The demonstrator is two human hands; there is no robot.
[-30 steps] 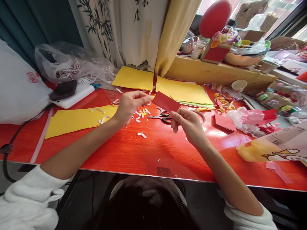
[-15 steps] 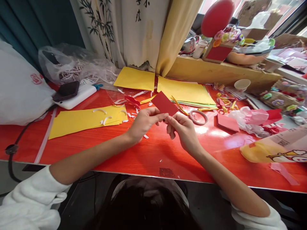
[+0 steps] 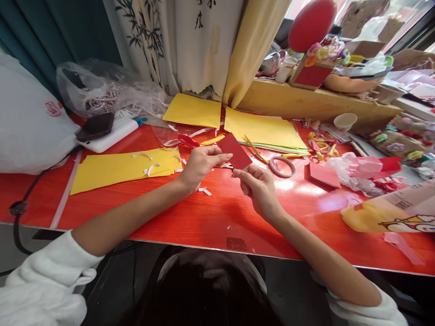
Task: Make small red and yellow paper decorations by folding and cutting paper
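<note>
The left hand (image 3: 200, 165) pinches 1 red card (image 3: 236, 149) by its left side, thumb over the front. The right hand (image 3: 260, 185) has its thumb and index tips close together at the card's near end; whether that grip pinches the card cannot be told. The card is up over the table (image 3: 190, 217), its long axis slanting: 1 short end points away and leftward, the other toward the right hand. Right of the card, past a ring (image 3: 282, 166), lies 1 stack of red cards (image 3: 322, 175), untouched by either hand. Nearer than the card and to its left are white scraps (image 3: 205, 191). Some cutting seems done; this card looks plain and whole where visible, and how much remains cannot be judged.
</note>
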